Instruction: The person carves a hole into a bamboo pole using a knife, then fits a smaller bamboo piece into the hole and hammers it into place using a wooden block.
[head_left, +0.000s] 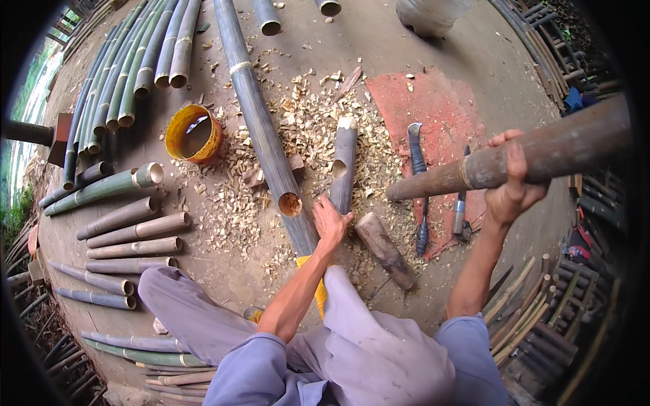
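Observation:
My right hand (518,183) grips a thick brown bamboo tube (440,177), raised and running from the middle of the view toward the right rim. Low in the middle, my left hand (330,222) is around the near end of a short grey bamboo piece (344,145) with a hole cut in its side. Beside that piece, a long dark bamboo pole (261,122) lies lengthwise, also with a round hole; its near end meets a yellow cloth or strap (320,291) by my knee. A short wooden block (384,250) rests on the ground right of my left hand.
A curved-tip blade with a wrapped handle (418,162) and a narrower knife (460,210) lie on a red sheet (447,101). Wood chips (305,108) cover the middle ground. Left are a yellow bucket (194,133) and several bamboo lengths (139,230).

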Tool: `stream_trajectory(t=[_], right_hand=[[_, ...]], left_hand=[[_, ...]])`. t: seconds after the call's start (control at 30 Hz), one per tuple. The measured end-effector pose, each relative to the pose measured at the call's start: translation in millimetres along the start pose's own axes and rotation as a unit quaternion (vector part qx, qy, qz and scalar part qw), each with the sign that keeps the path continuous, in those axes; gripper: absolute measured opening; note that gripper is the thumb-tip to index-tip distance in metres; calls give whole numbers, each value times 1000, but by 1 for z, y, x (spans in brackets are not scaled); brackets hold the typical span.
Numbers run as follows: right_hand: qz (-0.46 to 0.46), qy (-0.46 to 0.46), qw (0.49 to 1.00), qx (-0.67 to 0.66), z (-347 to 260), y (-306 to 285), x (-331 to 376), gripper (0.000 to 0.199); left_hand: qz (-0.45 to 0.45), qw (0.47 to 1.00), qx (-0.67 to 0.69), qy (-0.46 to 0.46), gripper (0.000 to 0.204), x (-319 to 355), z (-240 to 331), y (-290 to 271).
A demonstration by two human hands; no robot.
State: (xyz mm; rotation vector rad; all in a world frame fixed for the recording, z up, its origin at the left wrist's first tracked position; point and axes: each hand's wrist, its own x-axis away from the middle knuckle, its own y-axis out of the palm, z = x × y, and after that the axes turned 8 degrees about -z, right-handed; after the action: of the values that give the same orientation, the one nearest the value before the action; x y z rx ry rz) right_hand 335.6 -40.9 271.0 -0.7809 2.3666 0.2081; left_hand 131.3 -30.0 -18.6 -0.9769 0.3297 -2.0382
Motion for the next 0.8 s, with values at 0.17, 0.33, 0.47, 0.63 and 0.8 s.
stream_trajectory(t=[0.17, 0.33, 0.47, 0.63, 0.8], right_hand=[[-11, -7, 998, -57, -52, 25, -9, 56], [-12, -12, 996, -87, -56, 27, 3, 57], [1, -10, 995, -101, -49, 35, 10, 61], [24, 13, 998, -65, -43, 28, 7, 61], [47, 25, 995, -86, -47, 26, 7, 59]], left_hand=[[12, 1000, 19, -8, 77, 2, -11, 11], [-9, 1000, -21, -1, 69, 18, 6, 10], [6, 1000, -8, -4, 66, 18, 2, 13], [-51, 998, -5, -28, 69, 15, 7, 1], [-2, 999, -48, 17, 66, 13, 0, 10]])
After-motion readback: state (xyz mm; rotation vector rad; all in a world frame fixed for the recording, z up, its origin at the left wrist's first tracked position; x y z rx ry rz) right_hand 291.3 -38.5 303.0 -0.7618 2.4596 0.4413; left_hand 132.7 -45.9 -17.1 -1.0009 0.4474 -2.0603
